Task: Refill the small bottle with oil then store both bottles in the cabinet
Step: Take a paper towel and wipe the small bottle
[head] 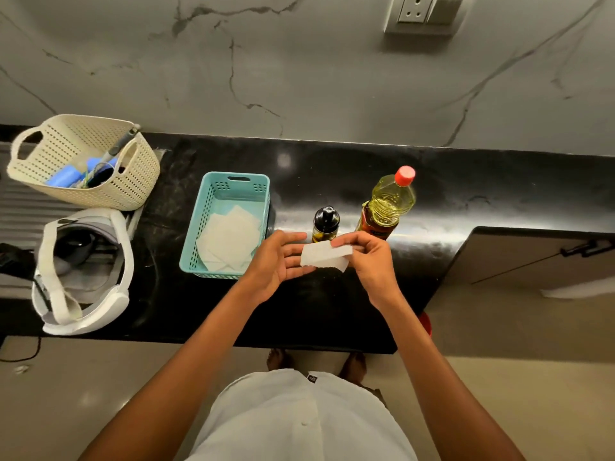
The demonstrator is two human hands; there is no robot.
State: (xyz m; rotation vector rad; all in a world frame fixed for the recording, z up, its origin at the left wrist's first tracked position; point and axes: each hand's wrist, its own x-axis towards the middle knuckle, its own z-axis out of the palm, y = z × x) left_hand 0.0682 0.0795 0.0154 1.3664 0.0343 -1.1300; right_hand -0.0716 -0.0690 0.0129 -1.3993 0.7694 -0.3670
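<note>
Both hands are raised over the black surface (332, 168), just right of the teal basket (192, 234). The left hand (279, 261) is spread, fingers nearly straight and palm turned up, and the left end of a white paper tissue (326, 256) lies against its fingertips. The right hand (369, 261) pinches the tissue's right end between thumb and curled fingers.

The small bottle (325, 224), dark with a black cap, stands upright on the surface right of the teal basket, just behind the tissue. The large oil bottle (387, 204), with yellow oil and a red cap on, stands just beside the small one on the side away from the basket. Neither bottle is touched.

More folded white tissues lie inside the teal basket. Left of it and nearer the wall sits a cream perforated basket (126, 188) holding blue items, and in front of that lies a white headset (83, 271). Well to the right of the teal basket, past the bottles, a cabinet door (532, 257) with a dark handle is closed.
</note>
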